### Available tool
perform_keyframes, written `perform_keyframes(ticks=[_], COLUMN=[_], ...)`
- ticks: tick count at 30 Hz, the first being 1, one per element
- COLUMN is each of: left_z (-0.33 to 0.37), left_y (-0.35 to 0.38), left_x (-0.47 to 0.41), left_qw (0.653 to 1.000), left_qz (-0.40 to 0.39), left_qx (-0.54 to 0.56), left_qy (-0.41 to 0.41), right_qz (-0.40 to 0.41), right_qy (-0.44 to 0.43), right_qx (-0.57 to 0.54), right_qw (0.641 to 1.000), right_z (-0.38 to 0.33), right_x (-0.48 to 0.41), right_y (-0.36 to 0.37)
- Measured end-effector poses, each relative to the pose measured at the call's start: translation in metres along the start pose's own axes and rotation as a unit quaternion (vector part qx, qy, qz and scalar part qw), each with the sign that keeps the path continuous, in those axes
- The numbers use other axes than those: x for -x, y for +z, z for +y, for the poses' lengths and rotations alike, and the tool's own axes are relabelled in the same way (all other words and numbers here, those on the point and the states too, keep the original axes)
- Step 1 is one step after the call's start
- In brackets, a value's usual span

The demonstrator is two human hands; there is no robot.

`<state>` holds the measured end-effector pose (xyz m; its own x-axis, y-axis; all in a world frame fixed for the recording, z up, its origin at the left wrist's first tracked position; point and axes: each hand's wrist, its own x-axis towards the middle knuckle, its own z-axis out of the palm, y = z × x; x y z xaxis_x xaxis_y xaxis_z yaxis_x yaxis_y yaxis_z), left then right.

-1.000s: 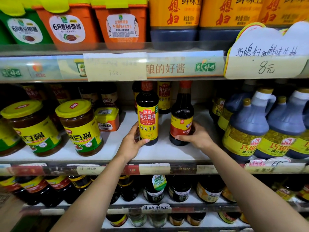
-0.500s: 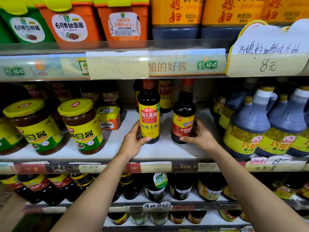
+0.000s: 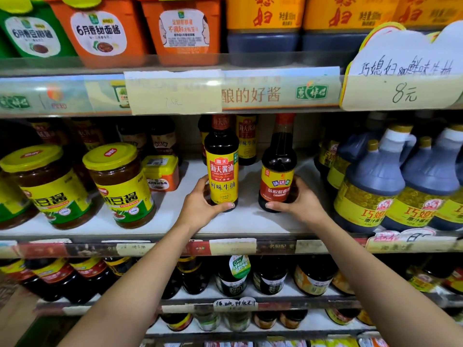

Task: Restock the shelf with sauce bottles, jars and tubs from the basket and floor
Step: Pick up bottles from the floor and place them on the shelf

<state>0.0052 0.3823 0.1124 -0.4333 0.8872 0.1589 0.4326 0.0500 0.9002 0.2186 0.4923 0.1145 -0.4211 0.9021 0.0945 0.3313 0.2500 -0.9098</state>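
海天酱油 bottle (image 3: 221, 169) in left grip (image 3: 200, 206), 味达美 bottle (image 3: 278, 171) in right grip (image 3: 300, 204)

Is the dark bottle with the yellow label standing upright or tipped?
Upright: the dark bottle with the yellow label stands base-down on the white shelf, cap up.

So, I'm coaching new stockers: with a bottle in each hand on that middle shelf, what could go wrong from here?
The left hand and right hand grip low, so the tall yellow-label bottle or red-label bottle might tip. Pushed back, the first could knock the bottles behind. The right hand may bump the jugs beside it.
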Motion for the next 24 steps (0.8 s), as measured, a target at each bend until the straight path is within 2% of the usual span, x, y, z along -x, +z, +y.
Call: perform_keyframes(ticks=[10,17,24], left_z=[-0.006,-0.014,-0.037], left_y=[0.003,-0.003,-0.006], left_x=[-0.012,-0.035,-0.055], left_qw=[1.000,1.000,0.998], left_qz=[0.005,0.002,-0.003], left_qx=[-0.013,0.021,0.064], left_qy=[0.005,-0.003,-0.004], right_qz=[0.011,0.020,0.065], right_qy=[-0.005,-0.017,-0.012], right_qx=[0.007,-0.013,-0.024], right_qw=[1.000,1.000,0.998], right_z=[0.004,0.006,0.016], right_x=[-0.006,-0.025,-0.062], right_y=[0.002,0.003,0.001])
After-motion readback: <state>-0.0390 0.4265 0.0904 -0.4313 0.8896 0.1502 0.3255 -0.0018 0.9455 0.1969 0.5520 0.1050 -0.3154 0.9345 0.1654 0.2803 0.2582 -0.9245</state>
